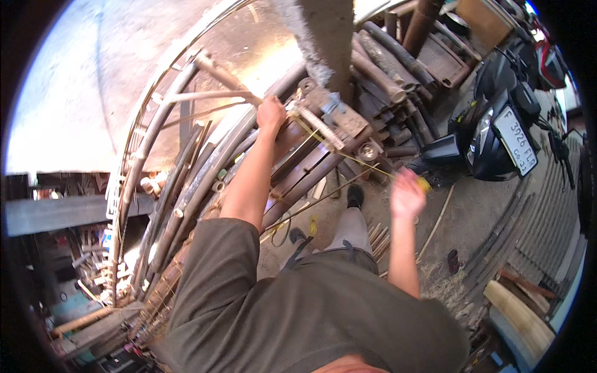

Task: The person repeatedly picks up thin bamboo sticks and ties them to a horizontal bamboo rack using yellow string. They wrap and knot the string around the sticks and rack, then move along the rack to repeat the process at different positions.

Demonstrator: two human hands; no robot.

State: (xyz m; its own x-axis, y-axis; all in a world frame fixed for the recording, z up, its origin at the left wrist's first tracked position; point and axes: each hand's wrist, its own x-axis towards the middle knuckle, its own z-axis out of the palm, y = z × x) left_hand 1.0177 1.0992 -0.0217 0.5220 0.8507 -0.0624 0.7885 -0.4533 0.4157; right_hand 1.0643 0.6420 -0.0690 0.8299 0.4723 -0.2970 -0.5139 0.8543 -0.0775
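A thin yellow tape (359, 160) stretches between my hands, passing over a rusty vise-like metal block (345, 121). My left hand (272, 114) is closed at its far end, beside a brown bent metal tube (217, 73); the fingertips are hidden. On the right, my right hand (408, 196) is closed around a yellow tape measure (423, 184), slightly blurred and mostly covered by the fingers. Below the tape, brown metal beams (305, 180) lie at a slant.
Long pipes (186, 186) are stacked on the left inside a curved metal frame (127, 168). More pipes (385, 68) pile up beyond the block, next to a concrete post (329, 43). A black motorcycle (491, 143) stands right. Several thin rods (379, 239) lie near my feet.
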